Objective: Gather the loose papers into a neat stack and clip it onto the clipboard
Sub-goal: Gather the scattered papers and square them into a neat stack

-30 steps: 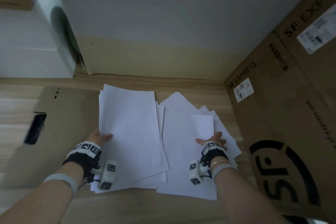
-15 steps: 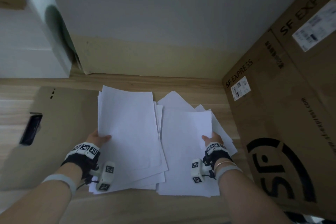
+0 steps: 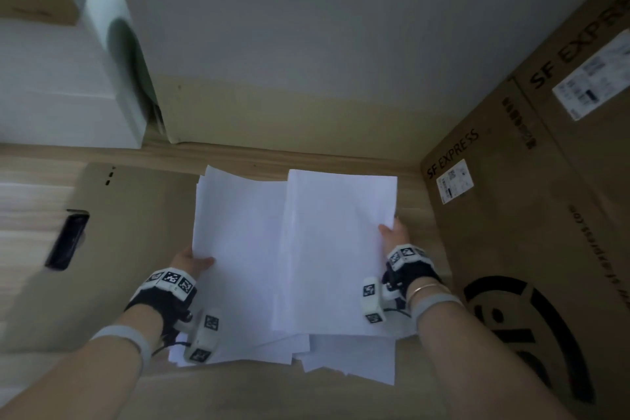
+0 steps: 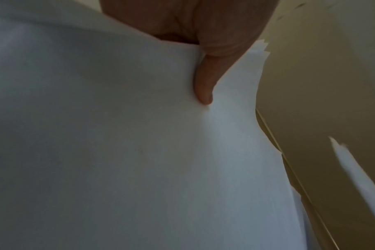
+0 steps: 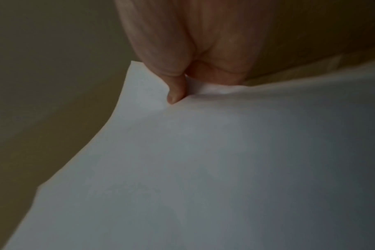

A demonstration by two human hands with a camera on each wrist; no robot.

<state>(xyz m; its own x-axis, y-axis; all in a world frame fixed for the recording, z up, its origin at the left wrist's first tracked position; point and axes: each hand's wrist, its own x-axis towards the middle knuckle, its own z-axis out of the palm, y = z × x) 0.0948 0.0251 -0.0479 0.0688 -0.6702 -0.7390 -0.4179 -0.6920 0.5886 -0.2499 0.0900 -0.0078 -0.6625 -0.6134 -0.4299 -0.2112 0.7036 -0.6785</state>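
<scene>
White sheets lie in two overlapping piles on the floor. My left hand [image 3: 194, 261] pinches the left edge of the left pile [image 3: 238, 249], thumb on top; the left wrist view shows the thumb [image 4: 203, 91] pressing the paper [image 4: 118, 152]. My right hand [image 3: 393, 235] grips the right edge of the right pile [image 3: 337, 242], which overlaps the left one and looks partly lifted. In the right wrist view the thumb [image 5: 174, 94] pinches the paper [image 5: 203, 169]. A few sheets [image 3: 354, 358] stick out below. The brown clipboard [image 3: 129, 249] lies at left, its black clip [image 3: 66, 239] on the left edge.
A large SF Express cardboard box [image 3: 528, 232] stands close on the right. A grey wall with a pale skirting [image 3: 289, 112] runs along the back. A white appliance [image 3: 68, 85] stands at the back left. The floor [image 3: 289, 392] is light wood.
My right hand gathered the fanned sheets on the right into one pile and moved it left and up over the left pile. My left hand stayed at the left edge.
</scene>
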